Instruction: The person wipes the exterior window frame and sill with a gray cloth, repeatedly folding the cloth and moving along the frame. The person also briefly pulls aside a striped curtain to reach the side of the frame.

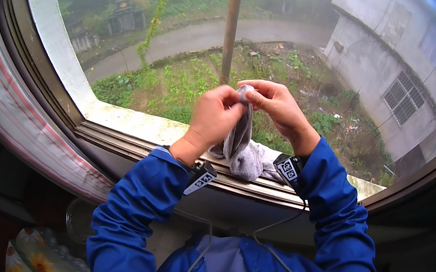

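A grey fabric cloth (241,133), perhaps a rag or a sock, hangs from both my hands above the window sill. My left hand (216,114) grips its upper part, fingers curled around a fold. Close beside it, my right hand (277,105) pinches the top end between thumb and fingers. Bunched grey fabric (247,163) rests on the sliding window track (121,140) below; I cannot tell whether it is the same piece. Part of the cloth is hidden behind my left hand.
Outside the open window stand a rusty pole (231,25) and a concrete building (355,64). A striped curtain (29,116) hangs at the left. Cables (274,251) run from the devices on my wrists. Flowered fabric (43,258) lies at the lower left.
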